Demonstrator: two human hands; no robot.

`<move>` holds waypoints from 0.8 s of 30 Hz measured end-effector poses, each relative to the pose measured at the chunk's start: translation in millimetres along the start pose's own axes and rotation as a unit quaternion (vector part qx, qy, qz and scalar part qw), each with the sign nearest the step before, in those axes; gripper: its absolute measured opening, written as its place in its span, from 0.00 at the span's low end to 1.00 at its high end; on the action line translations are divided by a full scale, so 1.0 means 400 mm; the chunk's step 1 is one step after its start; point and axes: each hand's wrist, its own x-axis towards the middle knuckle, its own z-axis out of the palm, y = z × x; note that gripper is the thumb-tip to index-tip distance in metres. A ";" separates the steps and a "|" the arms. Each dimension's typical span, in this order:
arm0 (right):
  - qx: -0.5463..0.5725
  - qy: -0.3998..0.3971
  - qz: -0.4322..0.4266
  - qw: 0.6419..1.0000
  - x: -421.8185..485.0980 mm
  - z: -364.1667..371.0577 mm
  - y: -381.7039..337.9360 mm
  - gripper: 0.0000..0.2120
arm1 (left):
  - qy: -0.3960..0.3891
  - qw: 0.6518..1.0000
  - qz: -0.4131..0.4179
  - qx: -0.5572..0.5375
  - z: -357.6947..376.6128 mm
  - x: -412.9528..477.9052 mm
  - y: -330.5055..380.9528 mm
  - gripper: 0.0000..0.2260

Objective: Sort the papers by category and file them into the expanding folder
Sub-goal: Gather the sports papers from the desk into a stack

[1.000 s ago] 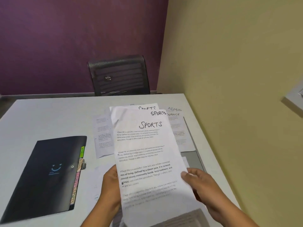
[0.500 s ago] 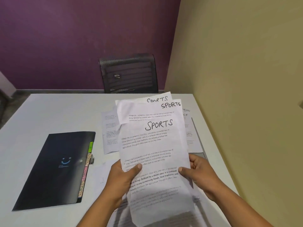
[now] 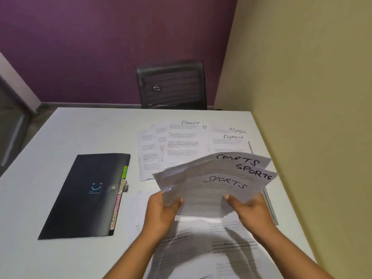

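Three white sheets marked SPORTS (image 3: 217,182) are fanned out and tipped nearly flat above the table. My left hand (image 3: 161,210) grips their left edge and my right hand (image 3: 249,210) grips their right edge. The black expanding folder (image 3: 86,196) lies closed on the table to the left, coloured tabs (image 3: 118,200) along its right side. Beyond the held sheets lie papers marked FINANCE (image 3: 183,139) and a pile marked ADMIN and FINANCE (image 3: 231,141). More printed sheets (image 3: 201,248) lie under my hands.
The white table (image 3: 60,133) meets a beige wall (image 3: 302,97) on the right. A dark mesh chair (image 3: 171,85) stands behind the far edge against a purple wall. A thin grey object (image 3: 270,206) lies along the table's right edge.
The SPORTS sheets were held upright and facing me; now they are tipped forward and lowered, nearly flat. Both hands have kept their grip on the sheets' sides.
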 end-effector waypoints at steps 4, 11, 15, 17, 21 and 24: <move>-0.049 -0.019 -0.029 0.998 0.002 -0.002 -0.007 0.13 | 0.009 1.000 0.023 -0.011 -0.006 0.000 -0.015 0.14; -0.040 0.003 -0.027 0.999 0.009 -0.007 -0.012 0.10 | -0.009 1.000 0.030 -0.003 0.005 0.001 -0.020 0.12; 0.006 0.002 -0.041 0.999 0.013 -0.018 -0.012 0.10 | -0.004 0.998 0.026 -0.057 0.010 -0.003 -0.005 0.09; 0.026 -0.026 -0.030 0.999 0.012 -0.012 -0.007 0.11 | -0.023 0.997 -0.003 -0.073 0.018 -0.004 -0.015 0.11; -0.047 -0.052 0.001 0.998 0.020 0.011 0.037 0.08 | -0.023 0.998 -0.034 -0.050 0.032 -0.011 -0.062 0.16; -0.065 -0.046 0.013 0.997 0.026 0.008 0.073 0.15 | -0.028 0.997 -0.041 -0.054 0.035 -0.018 -0.086 0.14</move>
